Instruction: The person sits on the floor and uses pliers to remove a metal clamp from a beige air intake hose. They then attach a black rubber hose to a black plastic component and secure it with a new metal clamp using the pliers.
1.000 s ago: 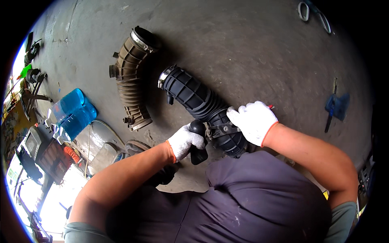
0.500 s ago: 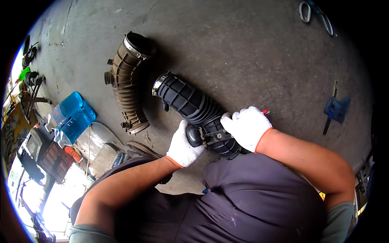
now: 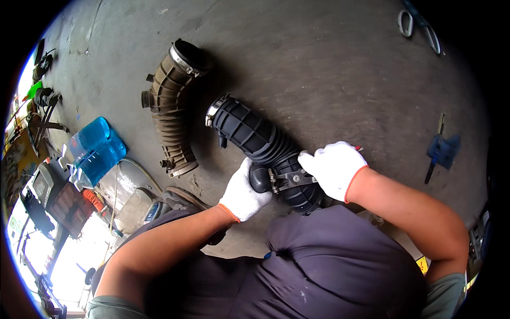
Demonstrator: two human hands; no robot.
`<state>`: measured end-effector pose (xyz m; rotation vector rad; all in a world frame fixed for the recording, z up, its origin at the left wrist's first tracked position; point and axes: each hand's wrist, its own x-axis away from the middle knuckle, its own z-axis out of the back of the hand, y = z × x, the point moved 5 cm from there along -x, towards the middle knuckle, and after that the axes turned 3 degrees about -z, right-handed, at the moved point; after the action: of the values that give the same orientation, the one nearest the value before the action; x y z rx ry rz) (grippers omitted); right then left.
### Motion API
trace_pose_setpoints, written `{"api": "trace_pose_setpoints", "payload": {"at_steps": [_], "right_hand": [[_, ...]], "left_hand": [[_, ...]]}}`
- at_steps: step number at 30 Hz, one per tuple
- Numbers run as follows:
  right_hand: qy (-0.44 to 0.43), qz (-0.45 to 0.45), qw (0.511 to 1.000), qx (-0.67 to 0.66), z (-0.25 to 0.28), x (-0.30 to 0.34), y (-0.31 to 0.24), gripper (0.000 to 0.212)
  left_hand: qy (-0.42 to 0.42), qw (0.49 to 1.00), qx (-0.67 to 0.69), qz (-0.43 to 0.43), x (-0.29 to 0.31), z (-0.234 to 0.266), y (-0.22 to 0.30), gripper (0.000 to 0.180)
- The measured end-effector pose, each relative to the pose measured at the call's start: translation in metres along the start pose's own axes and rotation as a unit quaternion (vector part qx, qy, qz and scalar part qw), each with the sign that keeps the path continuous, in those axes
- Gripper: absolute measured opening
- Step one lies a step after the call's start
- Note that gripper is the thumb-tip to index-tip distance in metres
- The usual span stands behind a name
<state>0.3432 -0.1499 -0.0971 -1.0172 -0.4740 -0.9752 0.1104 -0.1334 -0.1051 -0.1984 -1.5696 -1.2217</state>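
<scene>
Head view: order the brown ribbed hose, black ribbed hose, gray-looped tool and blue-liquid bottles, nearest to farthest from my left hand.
1. Black ribbed hose, beside your left hand
2. Brown ribbed hose, upper left
3. Blue-liquid bottles, far left
4. Gray-looped tool, upper right

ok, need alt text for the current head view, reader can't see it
A white-gloved right hand grips pliers across a ribbed black hose, their tip at a small metal clamp beside a rounded black fitting, which the gloved left hand cups. A similar brown hose lies to the left on the grey floor.
</scene>
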Motion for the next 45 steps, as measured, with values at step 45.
{"api": "trace_pose_setpoints", "payload": {"at_steps": [45], "right_hand": [[0.021,0.033,0.999,0.016,0.01,-0.018,0.005,0.027]], "left_hand": [[0.028,0.969,0.206,0.133,0.009,-0.007,-0.022,0.054]]}}
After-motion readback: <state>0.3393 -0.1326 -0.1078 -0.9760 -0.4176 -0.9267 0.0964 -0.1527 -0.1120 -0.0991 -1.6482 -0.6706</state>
